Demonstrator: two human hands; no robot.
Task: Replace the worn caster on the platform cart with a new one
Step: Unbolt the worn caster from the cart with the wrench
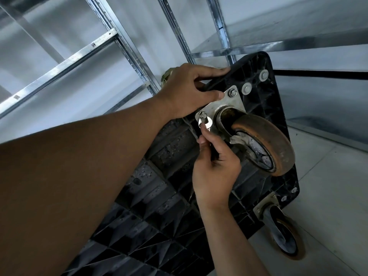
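Here, in front of the galvanised steel shelving frame (65,58), the left hand (187,92) is gripping the edge of the upended black ribbed plastic platform cart (159,186), its thumb pressing the grey steel mounting plate (233,102). Just beside it, the right hand (215,172) is pinching a small silver open-ended spanner (206,124), whose mouth is sitting just below the lower hex nut (203,115). The worn brown-tyred caster (266,144) is sitting bolted to that plate. A half-seated spanner risks slipping, rounding the nut or knocking knuckles against the wheel.

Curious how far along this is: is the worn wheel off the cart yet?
No, the worn caster sits bolted to the cart, a wrench in the right hand at one nut.
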